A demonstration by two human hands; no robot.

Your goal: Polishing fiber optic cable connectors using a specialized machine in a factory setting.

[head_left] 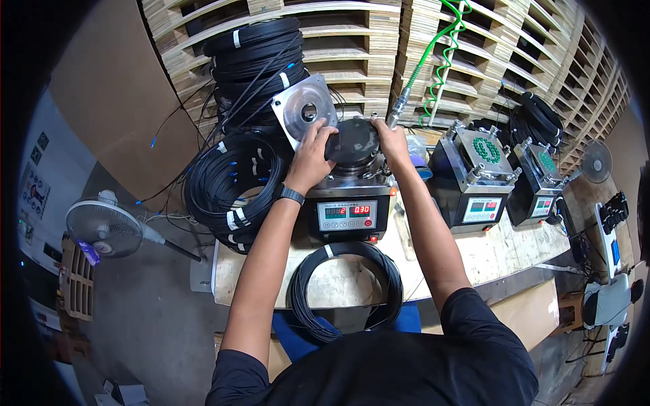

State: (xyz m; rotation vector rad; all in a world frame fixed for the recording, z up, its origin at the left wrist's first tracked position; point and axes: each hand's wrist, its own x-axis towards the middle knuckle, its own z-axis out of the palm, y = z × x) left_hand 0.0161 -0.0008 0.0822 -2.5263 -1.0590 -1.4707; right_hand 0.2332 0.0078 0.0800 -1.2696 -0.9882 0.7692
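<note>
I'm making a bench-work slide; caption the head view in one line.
Left hand and right hand at opposite edges of a dark disc over a machine, black cable coil in front.

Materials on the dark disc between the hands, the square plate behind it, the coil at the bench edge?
Dark disc: matte, patchy black; coated metal or dense plastic, can't tell.
Square plate: likely bare machined metal, given its silver-grey sheen and round turned-looking face.
Coil: probably black plastic-jacketed cable, smooth, thin loops; core hidden.
</note>
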